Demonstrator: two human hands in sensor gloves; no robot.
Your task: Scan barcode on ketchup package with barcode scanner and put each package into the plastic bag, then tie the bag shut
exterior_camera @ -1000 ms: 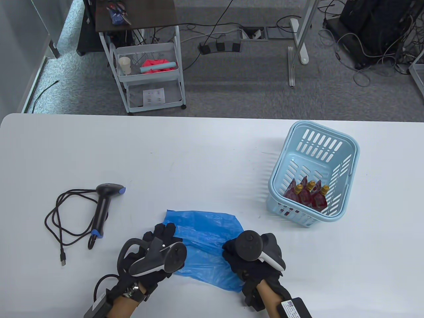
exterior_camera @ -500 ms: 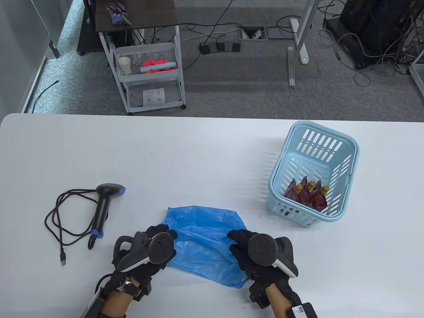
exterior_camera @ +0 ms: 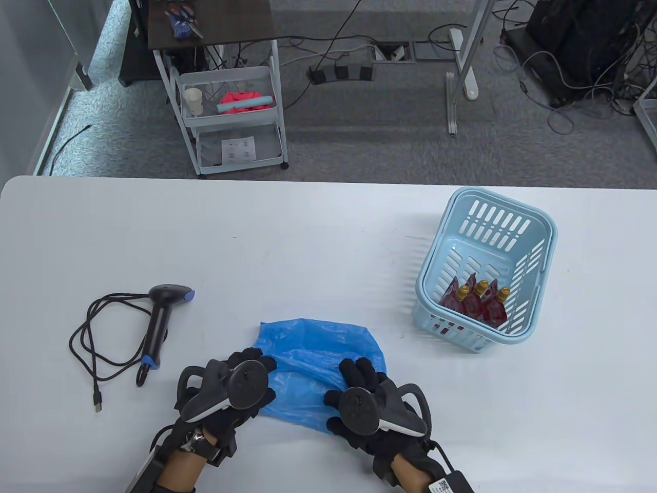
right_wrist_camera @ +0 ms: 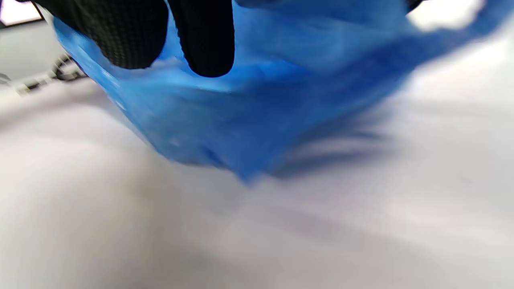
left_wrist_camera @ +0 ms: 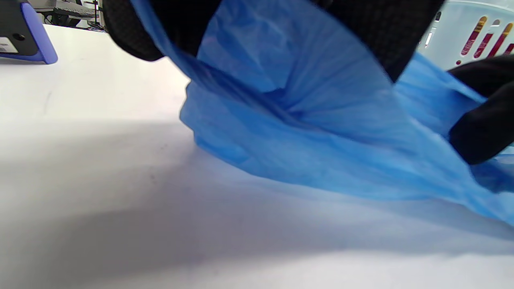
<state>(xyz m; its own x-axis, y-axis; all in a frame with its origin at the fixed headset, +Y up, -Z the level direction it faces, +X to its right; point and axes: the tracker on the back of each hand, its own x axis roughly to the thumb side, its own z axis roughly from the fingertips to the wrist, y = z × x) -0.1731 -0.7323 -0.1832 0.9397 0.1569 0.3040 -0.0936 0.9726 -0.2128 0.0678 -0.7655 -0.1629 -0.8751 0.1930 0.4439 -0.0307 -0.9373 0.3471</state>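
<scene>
Our right hand (exterior_camera: 370, 405) has slid left along the blue bag (exterior_camera: 318, 354), which both hands grip at the table's near edge; left hand (exterior_camera: 233, 387) pinches its corner. Ketchup packages (exterior_camera: 477, 303) wait unscanned in the basket (exterior_camera: 539, 226); scanner (exterior_camera: 161, 321) untouched.

Both hands (exterior_camera: 308, 395) seemingly grasp blue bag (exterior_camera: 318, 349) (crumpled).
</scene>
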